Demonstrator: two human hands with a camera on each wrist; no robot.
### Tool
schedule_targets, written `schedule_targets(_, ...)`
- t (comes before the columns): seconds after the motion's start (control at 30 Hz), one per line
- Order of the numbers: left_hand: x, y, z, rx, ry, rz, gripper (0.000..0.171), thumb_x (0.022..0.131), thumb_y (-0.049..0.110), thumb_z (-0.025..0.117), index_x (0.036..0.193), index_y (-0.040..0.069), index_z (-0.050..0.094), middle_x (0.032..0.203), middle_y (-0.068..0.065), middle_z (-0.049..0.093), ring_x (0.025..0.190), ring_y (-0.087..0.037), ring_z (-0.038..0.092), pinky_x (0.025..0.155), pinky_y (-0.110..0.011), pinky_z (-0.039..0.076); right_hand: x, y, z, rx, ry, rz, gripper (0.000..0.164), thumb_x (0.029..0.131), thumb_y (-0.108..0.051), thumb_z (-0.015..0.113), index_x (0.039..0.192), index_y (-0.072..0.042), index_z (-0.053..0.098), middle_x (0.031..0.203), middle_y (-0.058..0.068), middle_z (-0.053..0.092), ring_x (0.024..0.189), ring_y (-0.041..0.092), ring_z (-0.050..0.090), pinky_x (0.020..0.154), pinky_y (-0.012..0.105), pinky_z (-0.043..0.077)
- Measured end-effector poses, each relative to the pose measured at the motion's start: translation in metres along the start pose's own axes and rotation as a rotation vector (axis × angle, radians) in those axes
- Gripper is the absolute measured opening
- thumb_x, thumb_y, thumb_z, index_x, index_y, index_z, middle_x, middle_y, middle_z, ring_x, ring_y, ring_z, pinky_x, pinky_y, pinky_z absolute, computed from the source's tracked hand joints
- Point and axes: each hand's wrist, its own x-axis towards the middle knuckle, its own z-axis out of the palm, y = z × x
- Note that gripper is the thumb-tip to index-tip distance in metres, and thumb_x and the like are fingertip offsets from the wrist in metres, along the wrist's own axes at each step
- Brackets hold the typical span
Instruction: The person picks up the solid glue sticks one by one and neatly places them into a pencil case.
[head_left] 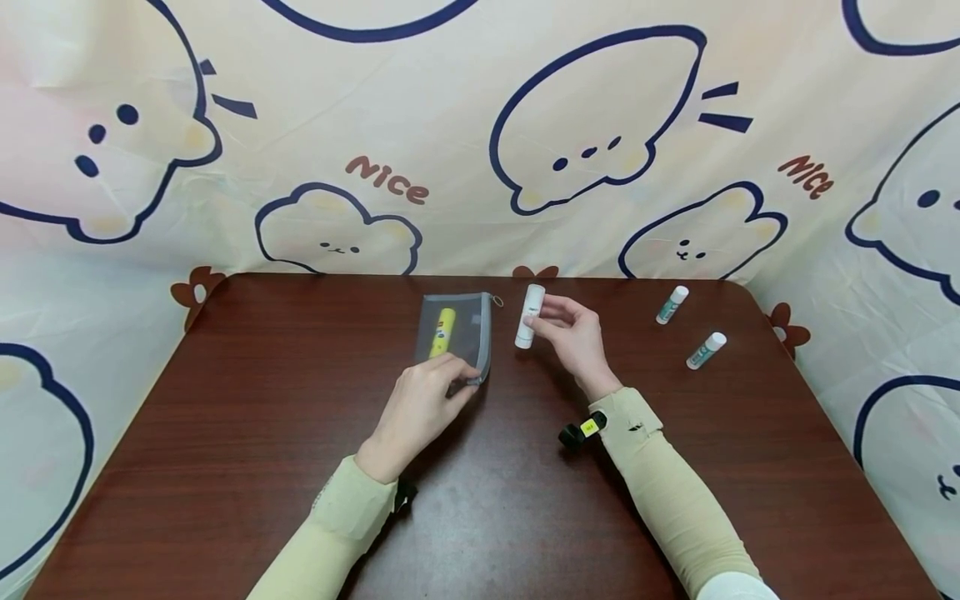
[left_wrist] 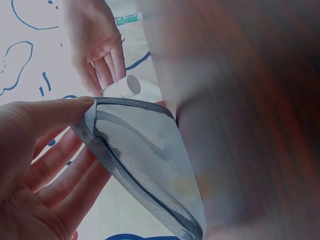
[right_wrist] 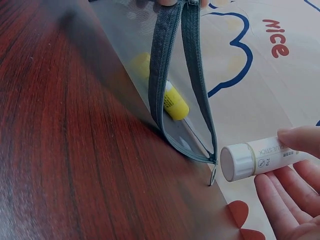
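My left hand (head_left: 423, 404) pinches the near corner of a grey mesh zipper pouch (head_left: 468, 329) between thumb and fingers. In the right wrist view the pouch's zipper edges (right_wrist: 159, 75) stand apart, so its mouth gapes. A yellow tube-shaped stick (right_wrist: 176, 102) lies inside, and also shows as a yellow stick (head_left: 443, 331) through the mesh in the head view. Just right of the pouch, my right hand (head_left: 576, 337) grips a white glue stick (head_left: 531, 315) tilted above the table. The glue stick's end (right_wrist: 235, 163) points at the pouch's zipper-pull corner.
Two smaller white-and-green sticks lie on the right of the brown table (head_left: 247, 400): one stick (head_left: 672, 306) farther back, another stick (head_left: 706, 351) nearer. A cartoon-printed cloth (head_left: 457, 125) hangs behind the table's back edge and along both sides.
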Motion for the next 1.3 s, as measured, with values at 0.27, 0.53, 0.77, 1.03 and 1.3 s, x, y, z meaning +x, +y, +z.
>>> schedule_targets(0.27,0.0003,-0.0005,-0.0016,-0.009,-0.006,-0.010,0.019,0.082,0.002,0.085,0.095,0.012,0.077,0.092,0.003,0.071,0.082,-0.018,0.070,0.068,-0.033,0.055,-0.0004,0.0001,0.0049,0.028,-0.014,0.017,0.045,0.085,-0.013,0.085,0.126,-0.004,0.069,0.113,0.016,0.071,0.097,0.023,0.072,0.082,0.030,0.057)
schedule_targets(0.53,0.0009,-0.0005,-0.0017,-0.008,-0.002,-0.009,0.019,0.081,0.003,0.086,0.095,0.012,0.077,0.092,0.002,0.071,0.081,-0.018,0.070,0.067,-0.034,0.055,-0.0009,0.0015,0.0069,0.059,-0.028,0.041,0.044,0.086,-0.012,0.084,0.126,-0.003,0.068,0.114,0.016,0.070,0.098,0.024,0.071,0.082,0.033,0.058)
schedule_targets(0.77,0.0008,-0.0005,-0.0010,-0.007,-0.001,-0.009,0.019,0.080,0.003,0.087,0.095,0.011,0.077,0.092,0.002,0.071,0.079,-0.016,0.069,0.065,-0.033,0.054,-0.0013,0.0027,0.0069,0.058,-0.042,0.066,0.046,0.086,-0.014,0.085,0.128,-0.004,0.068,0.115,0.016,0.070,0.100,0.025,0.071,0.082,0.034,0.058)
schedule_targets(1.03,0.0002,0.0003,-0.0016,-0.012,-0.003,-0.013,0.019,0.081,0.002,0.086,0.095,0.011,0.077,0.092,0.002,0.071,0.079,-0.016,0.069,0.065,-0.033,0.055,-0.0007,0.0055,0.0093,0.057,-0.043,0.079,0.045,0.087,-0.016,0.085,0.128,-0.006,0.069,0.115,0.015,0.069,0.097,0.025,0.071,0.083,0.036,0.058)
schedule_targets(1.3,0.0000,-0.0009,-0.0018,0.008,-0.009,-0.021,0.019,0.082,0.003,0.086,0.096,0.013,0.077,0.094,0.003,0.071,0.081,-0.016,0.069,0.067,-0.033,0.055,-0.0001,0.0070,0.0100,0.090,-0.052,0.120,0.046,0.087,-0.016,0.084,0.129,-0.005,0.068,0.116,0.017,0.068,0.096,0.027,0.070,0.088,0.046,0.056)
